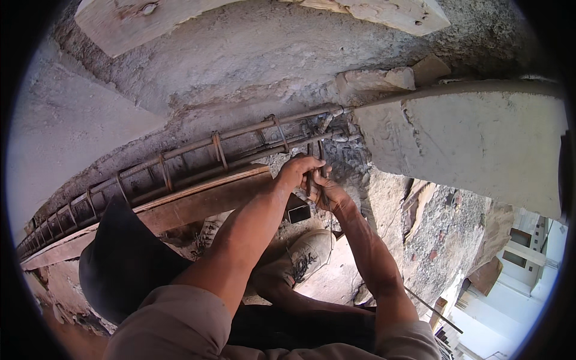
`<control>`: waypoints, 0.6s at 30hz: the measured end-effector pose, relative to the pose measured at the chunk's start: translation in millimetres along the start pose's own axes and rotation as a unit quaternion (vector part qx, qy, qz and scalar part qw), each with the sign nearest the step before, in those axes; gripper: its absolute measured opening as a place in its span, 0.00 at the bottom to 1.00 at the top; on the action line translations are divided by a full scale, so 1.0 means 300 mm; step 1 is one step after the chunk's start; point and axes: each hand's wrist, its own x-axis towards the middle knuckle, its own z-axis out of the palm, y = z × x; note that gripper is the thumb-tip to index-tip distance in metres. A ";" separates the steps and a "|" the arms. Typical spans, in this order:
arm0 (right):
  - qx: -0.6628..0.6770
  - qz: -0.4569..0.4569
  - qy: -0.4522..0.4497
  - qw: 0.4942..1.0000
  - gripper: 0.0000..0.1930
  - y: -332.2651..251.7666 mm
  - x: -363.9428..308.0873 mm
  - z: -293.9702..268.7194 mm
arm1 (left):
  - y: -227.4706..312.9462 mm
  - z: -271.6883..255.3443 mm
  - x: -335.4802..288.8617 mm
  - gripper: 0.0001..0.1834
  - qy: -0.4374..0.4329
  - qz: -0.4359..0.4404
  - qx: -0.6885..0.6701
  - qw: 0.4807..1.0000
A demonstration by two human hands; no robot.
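Observation:
Two dark, narrow metal rods (310, 179) run side by side from my hands up to the end of a long rebar cage (219, 150). My left hand (295, 170) is closed around the upper part of them, its thumb pointing right. Just below and to the right, my right hand (329, 191) is closed on the lower part. Whether the rods are a tool's handles or bent rebar, I cannot tell, since the fingers cover much of them. The cage has square stirrups along its bars and meets a concrete beam (462, 138) on the right.
A wooden board (204, 195) runs along the cage's near side. Below my hands are the open end of a square metal tube (298, 213) and a laced boot (312, 255). Rough rubble wall (444, 222) lies to the right. Timber planks (150, 18) cross the top.

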 end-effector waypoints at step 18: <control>-0.652 -0.040 0.409 0.637 0.24 0.007 0.009 0.246 | 0.067 0.068 0.036 0.17 0.123 0.041 0.289 0.949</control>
